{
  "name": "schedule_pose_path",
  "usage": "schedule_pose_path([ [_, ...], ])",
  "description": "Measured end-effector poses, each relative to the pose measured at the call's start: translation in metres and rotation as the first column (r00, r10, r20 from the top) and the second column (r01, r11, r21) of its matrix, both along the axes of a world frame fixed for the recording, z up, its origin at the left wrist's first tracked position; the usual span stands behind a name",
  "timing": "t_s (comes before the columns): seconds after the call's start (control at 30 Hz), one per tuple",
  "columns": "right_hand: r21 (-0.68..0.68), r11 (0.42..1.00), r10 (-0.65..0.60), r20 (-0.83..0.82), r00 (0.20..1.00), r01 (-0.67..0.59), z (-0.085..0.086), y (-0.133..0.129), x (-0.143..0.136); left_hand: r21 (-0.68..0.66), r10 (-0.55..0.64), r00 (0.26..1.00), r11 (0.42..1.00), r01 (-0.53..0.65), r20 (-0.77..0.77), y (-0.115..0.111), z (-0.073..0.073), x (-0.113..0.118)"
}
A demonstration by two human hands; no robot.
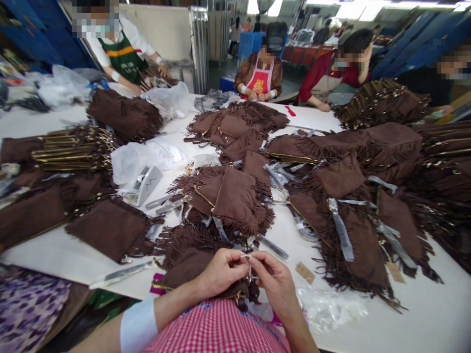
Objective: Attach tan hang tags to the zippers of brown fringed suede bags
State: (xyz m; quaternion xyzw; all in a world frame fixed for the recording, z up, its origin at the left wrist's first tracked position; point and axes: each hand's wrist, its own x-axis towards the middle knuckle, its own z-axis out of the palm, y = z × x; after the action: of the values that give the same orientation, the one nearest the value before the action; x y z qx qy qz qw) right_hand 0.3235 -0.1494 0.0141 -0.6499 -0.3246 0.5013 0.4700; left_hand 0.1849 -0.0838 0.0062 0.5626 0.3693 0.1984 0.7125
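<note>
Both hands meet at the table's near edge, over a brown fringed bag (187,268) with a gold zipper. My left hand (224,268) pinches a thin white string (246,255) between thumb and forefinger. Close beside it, my right hand (271,277) is closed on the same string, fingertips almost touching the left ones. The string is looped between them; its fine detail is too small to tell. Gold hardware (239,295) of the bag shows just below the hands.
Brown fringed bags (235,196) lie piled across the white table (434,304). A cardboard tag (305,272) and clear plastic bits (331,309) lie right of my hands. A grey-white stand (149,185) is at left centre. Several people sit or stand across the table.
</note>
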Motion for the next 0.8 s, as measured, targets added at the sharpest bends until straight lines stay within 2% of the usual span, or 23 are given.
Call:
schedule_pose_path([
  [0.13,0.023,1.0,0.001,0.012,1.0,-0.001,-0.001,-0.002,0.0,0.055,0.09,0.995,0.995,-0.088,-0.031,0.0,-0.005,-0.001],
  [0.23,0.035,0.998,0.054,-0.093,0.994,-0.051,-0.004,-0.004,0.005,0.053,0.154,0.986,0.986,-0.157,0.064,0.001,-0.005,-0.003],
  [0.3,0.02,0.993,0.115,-0.171,0.978,-0.114,-0.005,-0.004,0.009,-0.058,0.147,0.972,0.989,-0.138,0.185,0.002,-0.006,-0.004],
  [0.37,-0.004,0.982,0.185,-0.214,0.959,-0.19,-0.002,-0.003,0.013,-0.249,0.133,0.948,0.967,-0.06,0.288,0.002,-0.008,-0.004],
  [0.43,-0.006,0.959,0.275,-0.23,0.934,-0.284,0.005,-0.001,0.018,-0.425,0.149,0.926,0.905,0.013,0.347,0.001,-0.01,-0.004],
  [0.5,0.016,0.917,0.391,-0.234,0.89,-0.398,0.016,0.001,0.022,-0.536,0.181,0.91,0.843,0.052,0.374,0.001,-0.012,-0.004],
  [0.57,0.029,0.862,0.502,-0.192,0.843,-0.506,0.028,0.001,0.027,-0.593,0.194,0.898,0.8,0.088,0.395,0.002,-0.012,-0.004],
  [0.67,-0.011,0.794,0.608,0.012,0.794,-0.608,0.038,-0.003,0.034,-0.612,0.195,0.887,0.782,0.117,0.418,0.003,-0.012,-0.005],
  [0.8,-0.092,0.765,0.637,0.257,0.727,-0.638,0.035,-0.012,0.037,-0.624,0.223,0.882,0.775,0.098,0.415,0.004,-0.014,-0.008],
])
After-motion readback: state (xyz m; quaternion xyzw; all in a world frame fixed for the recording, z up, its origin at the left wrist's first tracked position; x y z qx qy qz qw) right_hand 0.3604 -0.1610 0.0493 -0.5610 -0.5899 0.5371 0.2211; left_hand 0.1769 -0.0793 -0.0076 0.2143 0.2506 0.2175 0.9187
